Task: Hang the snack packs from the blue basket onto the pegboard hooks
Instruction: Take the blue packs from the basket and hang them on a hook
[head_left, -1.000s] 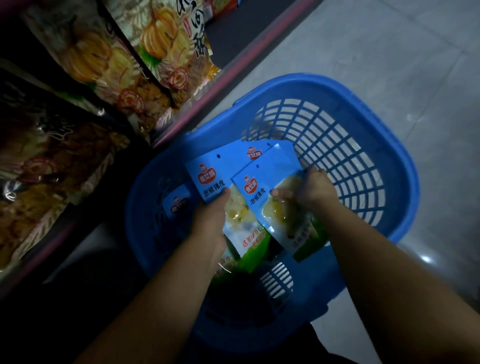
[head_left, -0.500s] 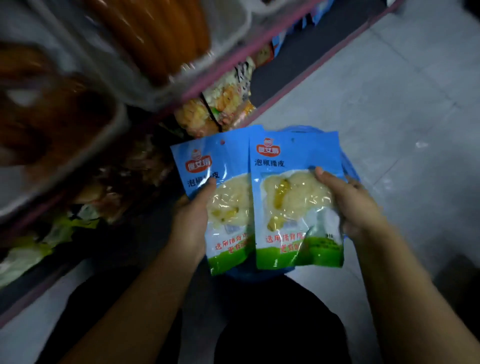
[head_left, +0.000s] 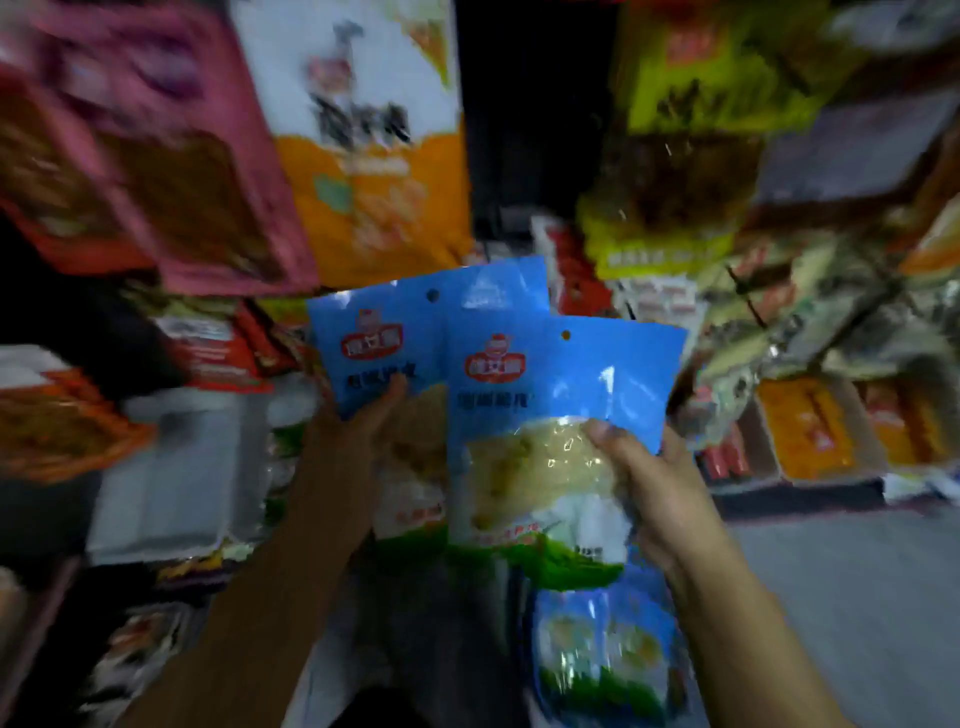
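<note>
Display wall: blurred hanging packs fill the upper view — a pink-and-brown pack (head_left: 171, 171) at upper left, a white-and-orange pack (head_left: 374, 156) beside it, a yellow-green pack (head_left: 691, 156) at upper right, with a dark gap between the last two.
Shelves: boxed orange and red goods (head_left: 821, 431) at right; a pale box (head_left: 171, 467) at left.
Floor: grey floor (head_left: 857, 597) at lower right.
Front snack pack (head_left: 556, 415): blue top with a small hang hole, clear window showing pale contents, green band at the bottom; held upright, overlapping the pack behind it.
Rear snack pack (head_left: 384, 338): same blue design, upright, partly hidden by the front one; another blue edge shows behind its top.
Lower packs (head_left: 608, 649): more blue-and-green packs low in the view, blurred — whether they lie in a basket cannot be told.
Right hand (head_left: 660, 493): grasps the front snack pack, thumb across the clear window, fingers behind.
Left hand (head_left: 353, 441): grasps the rear snack pack, thumb pressed on its blue face.
</note>
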